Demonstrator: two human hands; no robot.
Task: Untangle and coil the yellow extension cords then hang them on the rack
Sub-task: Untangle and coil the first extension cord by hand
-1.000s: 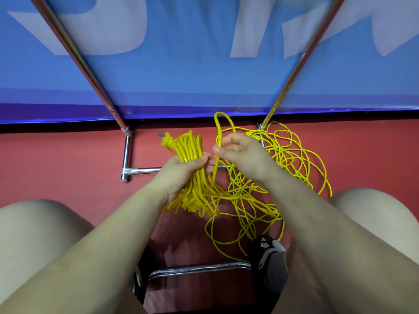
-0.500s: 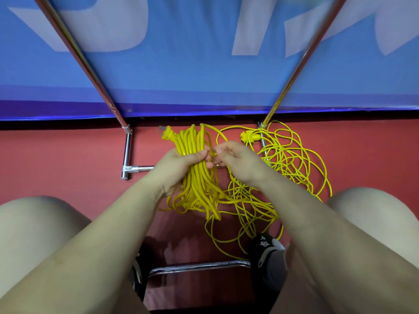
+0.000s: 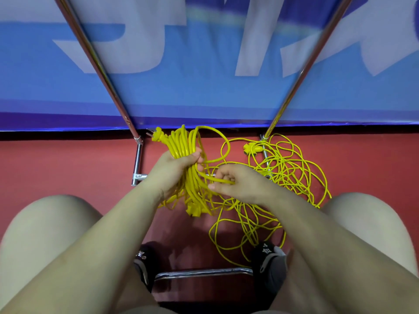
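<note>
My left hand grips a thick bundle of coiled yellow extension cord, whose plug sticks out at the upper left. My right hand pinches a strand of the same cord just right of the bundle, below a loose loop. A tangled heap of thinner yellow cord lies on the red floor to the right, with a yellow socket end near its top. The rack's two slanted metal poles rise from a chrome base behind the cords.
A blue banner hangs behind the rack. My bare knees frame the view on both sides. Two black shoes rest by a chrome stool bar below the cords.
My right hand has dropped down and right from the bundle's top, drawing out a new strand. A fresh loop now arcs over the top of the bundle in my left hand.
</note>
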